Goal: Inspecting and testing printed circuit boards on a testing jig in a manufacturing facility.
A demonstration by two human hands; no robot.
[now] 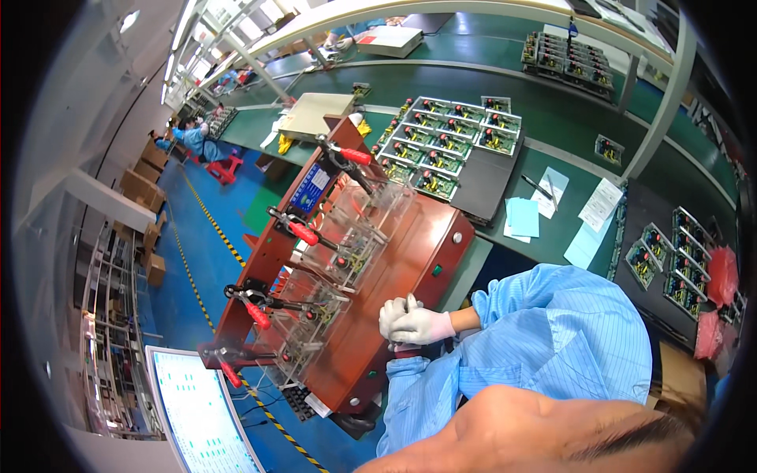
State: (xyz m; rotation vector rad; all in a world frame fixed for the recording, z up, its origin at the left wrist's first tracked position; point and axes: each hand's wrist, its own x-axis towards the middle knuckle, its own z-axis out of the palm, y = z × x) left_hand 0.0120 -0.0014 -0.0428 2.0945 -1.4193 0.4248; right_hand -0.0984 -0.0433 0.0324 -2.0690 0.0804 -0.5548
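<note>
My hands, in white gloves, are clasped together at the front edge of a reddish-brown test fixture (410, 236). My right hand (428, 325) lies over my left hand (391, 317), fingers curled and pressed together. Whatever lies between the palms, if anything, is hidden. Behind them on the fixture stand clear plastic holders (355, 244) with green circuit boards inside. Several black toggle clamps with red handles line its far side, among them one red handle (303, 232) near the middle. A green button (437, 270) sits on the front edge.
Beyond the fixture, a tray of circuit boards (449, 142) rests on a black case (485, 185). Papers with a pen (544, 189) lie on the green bench. More boards (686, 260) and pink bags (721, 276) are at right; a lit monitor (197, 410) stands lower left.
</note>
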